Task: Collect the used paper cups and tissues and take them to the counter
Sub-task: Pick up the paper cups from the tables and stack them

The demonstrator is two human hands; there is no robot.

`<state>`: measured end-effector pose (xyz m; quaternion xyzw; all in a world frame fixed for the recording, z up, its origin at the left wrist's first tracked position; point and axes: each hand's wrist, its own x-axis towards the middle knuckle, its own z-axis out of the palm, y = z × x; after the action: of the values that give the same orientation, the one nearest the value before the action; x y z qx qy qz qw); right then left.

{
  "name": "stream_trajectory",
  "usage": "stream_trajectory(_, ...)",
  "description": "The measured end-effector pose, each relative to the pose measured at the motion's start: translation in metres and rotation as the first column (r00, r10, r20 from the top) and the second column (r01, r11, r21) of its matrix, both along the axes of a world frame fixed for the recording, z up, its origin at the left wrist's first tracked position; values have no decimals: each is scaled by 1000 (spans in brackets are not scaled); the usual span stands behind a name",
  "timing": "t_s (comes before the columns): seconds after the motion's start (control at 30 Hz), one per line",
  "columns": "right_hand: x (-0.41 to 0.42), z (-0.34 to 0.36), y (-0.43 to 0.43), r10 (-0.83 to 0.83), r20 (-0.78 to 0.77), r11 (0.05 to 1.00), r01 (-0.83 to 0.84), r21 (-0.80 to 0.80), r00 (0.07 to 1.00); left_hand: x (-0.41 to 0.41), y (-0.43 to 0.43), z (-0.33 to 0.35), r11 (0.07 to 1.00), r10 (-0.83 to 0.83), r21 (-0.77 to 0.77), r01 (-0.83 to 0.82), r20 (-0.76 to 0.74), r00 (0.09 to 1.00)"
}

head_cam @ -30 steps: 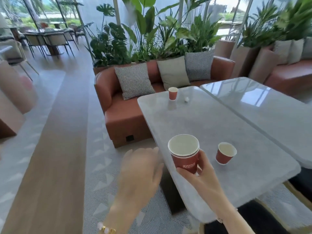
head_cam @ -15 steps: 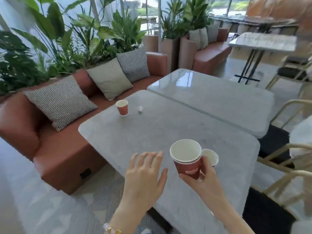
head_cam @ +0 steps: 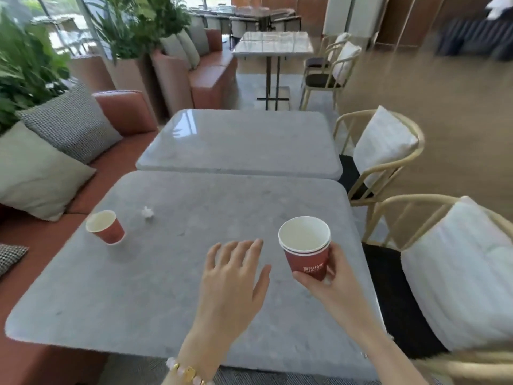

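Paper cup stack (head_cam: pixel 304 257) lettering (head_cam: pixel 313 267) blurred, unreadable

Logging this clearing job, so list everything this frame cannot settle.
Head view only:
- Held cups: two rims show; the right hand covers the base, so whether more are nested is unknowable. The print is blurred.
- Table cup: its own wall hides the bottom; leftovers unknown.
- Tissue: small and blurred; one piece or several is unclear.
- Counter: none identifiable; the top right is motion-blurred.
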<state>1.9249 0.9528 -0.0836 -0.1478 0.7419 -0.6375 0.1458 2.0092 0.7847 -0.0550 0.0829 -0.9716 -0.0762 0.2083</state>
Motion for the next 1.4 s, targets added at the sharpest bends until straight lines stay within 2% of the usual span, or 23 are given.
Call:
stream_trajectory(0.37,-9,-4,31,-188,-8,981,188,-43,982,-43,21,-7,985,-170,29,169,22,985)
stream_trajectory(0.83,-41,-25,70,-159,45,987,160,-23,986,-78,58,-34,977,-211,34,209,58,976)
stream_trajectory(1.03,-40,-36,71,-187,71,982,187,14,980,-81,53,-54,978,-202,83,193,115,973)
stream_trajectory(1.27,-42,-50,68,-254,94,967,250,49,963,-88,43,-74,959,-264,150,240,166,950)
stream_trajectory(1.4,-44,-57,63,-282,109,960,279,37,953,-92,35,-98,938,-249,281,202,143,958)
